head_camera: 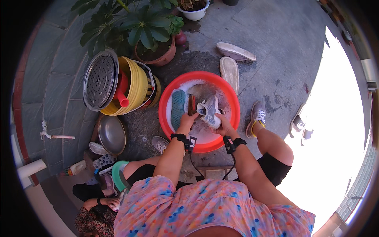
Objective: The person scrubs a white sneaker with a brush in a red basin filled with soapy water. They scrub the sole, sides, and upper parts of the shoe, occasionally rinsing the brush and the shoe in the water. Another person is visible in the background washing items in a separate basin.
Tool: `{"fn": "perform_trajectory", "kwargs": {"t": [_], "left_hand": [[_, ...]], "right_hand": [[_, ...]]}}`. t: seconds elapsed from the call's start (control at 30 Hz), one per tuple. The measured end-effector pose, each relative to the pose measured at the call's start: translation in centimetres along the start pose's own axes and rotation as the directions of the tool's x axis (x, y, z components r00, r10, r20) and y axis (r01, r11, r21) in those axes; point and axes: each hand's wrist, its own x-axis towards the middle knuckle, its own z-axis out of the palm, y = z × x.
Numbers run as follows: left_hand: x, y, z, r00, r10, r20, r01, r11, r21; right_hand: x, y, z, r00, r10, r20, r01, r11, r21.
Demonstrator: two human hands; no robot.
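Observation:
A grey-and-white sneaker (209, 110) is over the soapy water of a round red plastic basin (233, 89). My right hand (223, 125) grips one end of it, the thumb on the white part. My left hand (188, 122) is at the shoe's other side, its fingertips by the opening; whether it grips the shoe I cannot tell. A brush-like object with a brown and red body (192, 104) lies in the basin just beyond my left hand, partly hidden. Left of it, a teal shoe sole (178, 107) faces up in the suds.
Yellow buckets (134, 86) hold a red-handled vessel (123, 99) and a perforated metal steamer tray (100, 80). A metal bowl (112, 134) leans below. Pale-soled shoes (229, 72) lie beyond the basin. A potted plant (160, 57) stands upper left. Another person (97, 213) sits lower left by a green basin (118, 174).

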Motion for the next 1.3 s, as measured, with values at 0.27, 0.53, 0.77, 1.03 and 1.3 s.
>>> {"fn": "perform_trajectory", "kwargs": {"t": [0.27,0.53,0.77,1.03,1.3], "left_hand": [[-7.9,1.0,0.9,0.939,-0.148,0.311,0.341,0.511,-0.789],[-6.5,4.0,2.5,0.947,0.258,0.190,0.076,0.394,-0.916],[-4.0,2.7,1.7,0.927,0.230,-0.296,-0.354,0.796,-0.490],[-2.1,0.4,4.6,0.972,0.160,-0.171,-0.197,0.953,-0.228],[-6.8,0.9,2.1,0.912,0.411,-0.015,-0.350,0.795,0.495]], "right_hand": [[-4.1,2.8,1.0,0.947,-0.009,0.322,-0.110,0.930,0.351],[-7.0,2.4,-0.6,0.893,-0.074,0.445,0.198,0.950,-0.240],[-4.3,0.9,-0.3,0.974,-0.199,-0.105,0.074,0.723,-0.687],[7.3,5.1,-5.8,0.831,-0.554,-0.056,0.191,0.377,-0.906],[7.4,3.4,-4.8,0.798,-0.545,-0.257,-0.136,0.252,-0.958]]}}
